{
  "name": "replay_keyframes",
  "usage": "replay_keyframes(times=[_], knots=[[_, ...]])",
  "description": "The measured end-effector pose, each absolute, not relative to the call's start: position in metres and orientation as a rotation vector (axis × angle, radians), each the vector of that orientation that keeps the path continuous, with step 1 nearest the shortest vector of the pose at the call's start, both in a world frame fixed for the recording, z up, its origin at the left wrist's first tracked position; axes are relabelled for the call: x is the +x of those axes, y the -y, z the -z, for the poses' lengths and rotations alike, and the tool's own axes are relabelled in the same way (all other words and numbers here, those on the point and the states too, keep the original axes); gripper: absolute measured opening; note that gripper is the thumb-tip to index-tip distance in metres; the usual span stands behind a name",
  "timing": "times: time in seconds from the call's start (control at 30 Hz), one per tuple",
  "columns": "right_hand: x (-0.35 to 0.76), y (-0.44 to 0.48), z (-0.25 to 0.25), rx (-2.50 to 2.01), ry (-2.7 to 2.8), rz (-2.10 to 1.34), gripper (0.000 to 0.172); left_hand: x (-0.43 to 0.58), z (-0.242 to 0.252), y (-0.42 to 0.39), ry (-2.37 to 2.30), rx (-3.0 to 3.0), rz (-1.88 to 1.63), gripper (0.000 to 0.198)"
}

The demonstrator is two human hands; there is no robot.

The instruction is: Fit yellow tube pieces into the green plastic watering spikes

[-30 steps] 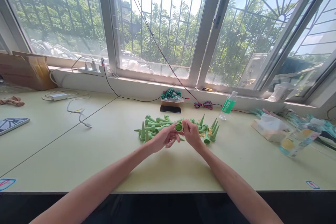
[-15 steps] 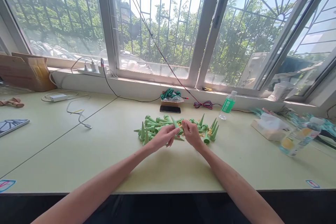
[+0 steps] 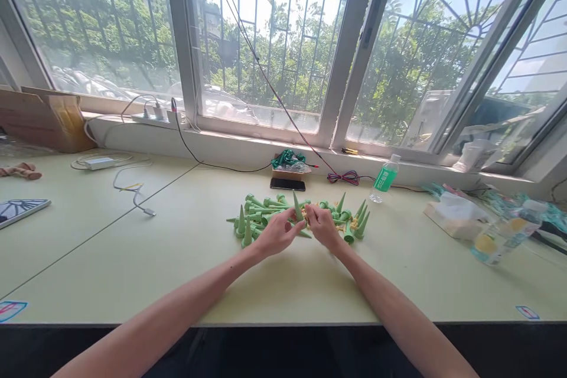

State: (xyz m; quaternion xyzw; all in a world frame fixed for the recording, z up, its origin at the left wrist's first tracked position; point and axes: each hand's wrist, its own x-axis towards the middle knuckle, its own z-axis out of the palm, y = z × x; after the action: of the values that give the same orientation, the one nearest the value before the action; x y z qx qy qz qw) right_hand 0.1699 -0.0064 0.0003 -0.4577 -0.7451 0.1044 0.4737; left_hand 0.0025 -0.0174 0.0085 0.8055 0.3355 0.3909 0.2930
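Note:
My left hand (image 3: pixel 279 233) is closed around the base of a green plastic watering spike (image 3: pixel 297 205), whose tapered tip points upward. Against its right side, my right hand (image 3: pixel 323 226) has its fingers pinched together; what sits between them is hidden. Around and behind both hands lies a loose heap of similar green spikes (image 3: pixel 247 235), some standing on their wide ends and others on their sides. Small yellow pieces (image 3: pixel 341 227) are scattered among them on the right.
Behind the heap are a black phone (image 3: pixel 287 184) and a small box of green material (image 3: pixel 287 160). A green-labelled bottle (image 3: pixel 384 179) stands back right, with a tissue box (image 3: pixel 449 221) and another bottle (image 3: pixel 507 233) farther right. A cable (image 3: pixel 137 198) lies on the left.
The spike in my left hand has turned from leaning left to nearly upright. My left fingers have shifted on its base; my right hand remains beside it.

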Motion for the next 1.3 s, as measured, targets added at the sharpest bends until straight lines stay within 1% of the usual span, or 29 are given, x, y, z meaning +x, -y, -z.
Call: replay_keyframes(times=[0.2, 0.43, 0.8, 1.2, 1.3], knots=[[0.1699, 0.0053, 0.0016, -1.119, 1.826, -0.265, 0.043, 0.0023, -0.0066, 0.0165, -0.934, 2.236, -1.097, 0.023], [0.1701, 0.0049, 0.0017, -1.130, 1.838, -0.241, 0.041, 0.0031, -0.0057, 0.0175, -0.921, 2.269, -1.109, 0.025], [0.1715, 0.0011, 0.0068, -1.140, 1.885, -0.192, 0.042, 0.0037, -0.0036, 0.0178, -0.971, 2.371, -1.117, 0.017], [0.1709, 0.0002, 0.0075, -1.181, 1.911, -0.163, 0.042, 0.0028, -0.0036, 0.0188, -1.040, 2.480, -1.082, 0.017], [0.1708, 0.0009, 0.0064, -1.186, 1.918, -0.172, 0.043, 0.0028, -0.0039, 0.0184, -1.015, 2.497, -1.085, 0.020]])
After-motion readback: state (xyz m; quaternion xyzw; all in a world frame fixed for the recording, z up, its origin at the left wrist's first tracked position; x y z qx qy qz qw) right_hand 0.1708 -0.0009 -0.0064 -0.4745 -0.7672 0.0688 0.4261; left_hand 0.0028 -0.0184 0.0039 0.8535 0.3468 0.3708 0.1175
